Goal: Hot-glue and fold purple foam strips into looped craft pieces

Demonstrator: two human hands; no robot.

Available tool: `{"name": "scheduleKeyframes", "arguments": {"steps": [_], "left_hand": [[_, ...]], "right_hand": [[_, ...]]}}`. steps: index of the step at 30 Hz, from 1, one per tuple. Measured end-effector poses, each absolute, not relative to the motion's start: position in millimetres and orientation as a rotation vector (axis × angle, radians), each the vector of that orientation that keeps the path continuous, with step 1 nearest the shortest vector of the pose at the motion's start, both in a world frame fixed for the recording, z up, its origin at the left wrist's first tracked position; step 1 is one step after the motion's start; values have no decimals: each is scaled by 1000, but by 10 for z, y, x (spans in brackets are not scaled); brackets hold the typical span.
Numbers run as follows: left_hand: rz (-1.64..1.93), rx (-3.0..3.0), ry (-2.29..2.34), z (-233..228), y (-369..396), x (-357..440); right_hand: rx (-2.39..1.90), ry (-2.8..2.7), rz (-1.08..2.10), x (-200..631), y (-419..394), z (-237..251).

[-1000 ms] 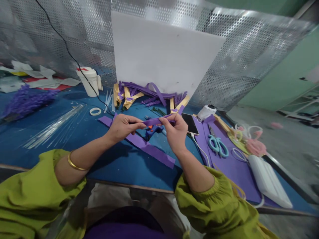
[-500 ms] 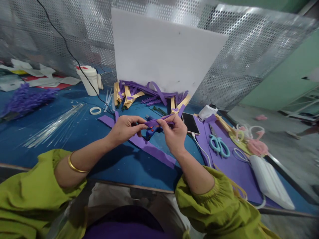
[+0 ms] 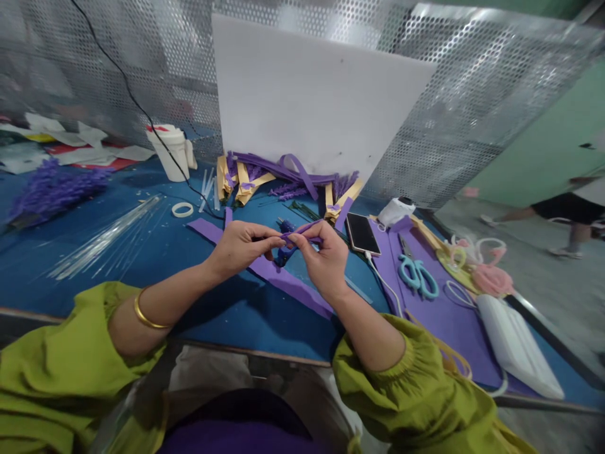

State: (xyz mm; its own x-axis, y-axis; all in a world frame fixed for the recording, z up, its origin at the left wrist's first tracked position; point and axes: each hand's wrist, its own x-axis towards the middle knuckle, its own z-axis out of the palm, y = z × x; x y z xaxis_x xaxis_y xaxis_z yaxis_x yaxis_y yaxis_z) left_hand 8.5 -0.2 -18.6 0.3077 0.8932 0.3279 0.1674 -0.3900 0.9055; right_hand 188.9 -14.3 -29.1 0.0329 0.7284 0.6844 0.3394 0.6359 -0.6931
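Between my two hands is a narrow purple strip (image 3: 309,227), folded along its length. My left hand (image 3: 241,249) pinches its left part between thumb and fingers. Close beside it, nearly touching, my right hand (image 3: 324,255) pinches the same strip, and part of it is hidden by the fingers. Under the hands a wider purple strip (image 3: 288,283) lies slantwise on the blue table (image 3: 227,315). A blue glue gun (image 3: 283,257) rests behind the fingers, partly covered by them.
Right of my hands lie a phone (image 3: 363,233) on a cable, teal scissors (image 3: 418,275) and a white power strip (image 3: 517,347). Left are a tape roll (image 3: 182,210), clear sticks (image 3: 111,236) and a white cup (image 3: 170,154). Small purple bouquets (image 3: 246,183) stand before a white board (image 3: 316,94).
My right hand has slid left along the strip, so both hands are now closer together. At far right, a person's legs have come into view.
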Motion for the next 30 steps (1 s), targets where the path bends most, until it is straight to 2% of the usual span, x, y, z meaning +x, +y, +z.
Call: {"name": "scheduleKeyframes", "arguments": {"steps": [18,30], "left_hand": [[1155,2073,1005,-176,-25,81],[1119,1906,1103,-175,30,52]], "right_hand": [[-943,-1602,441,1872,-142,-307],[-893,-1165,721,1943,-1,-231]]}}
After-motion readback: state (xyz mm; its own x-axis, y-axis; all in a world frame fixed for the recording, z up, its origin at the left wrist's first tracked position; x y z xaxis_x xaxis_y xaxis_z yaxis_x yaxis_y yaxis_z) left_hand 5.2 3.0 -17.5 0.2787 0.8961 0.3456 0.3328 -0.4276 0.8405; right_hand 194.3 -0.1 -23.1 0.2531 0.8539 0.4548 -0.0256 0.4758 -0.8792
